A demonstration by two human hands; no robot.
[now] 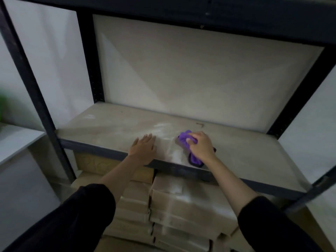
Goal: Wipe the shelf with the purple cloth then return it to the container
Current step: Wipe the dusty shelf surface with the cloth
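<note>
On shelf (245, 153) | right hand (201, 146) grips purple cloth (184, 137) | left hand (143, 150) flat

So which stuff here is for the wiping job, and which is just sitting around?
For the job: purple cloth, bunched up and pressed on the shelf, which has pale smudges. The container is not in view.

Just lying about: stacked cardboard boxes under the shelf; a blurry green thing at the left edge.
</note>
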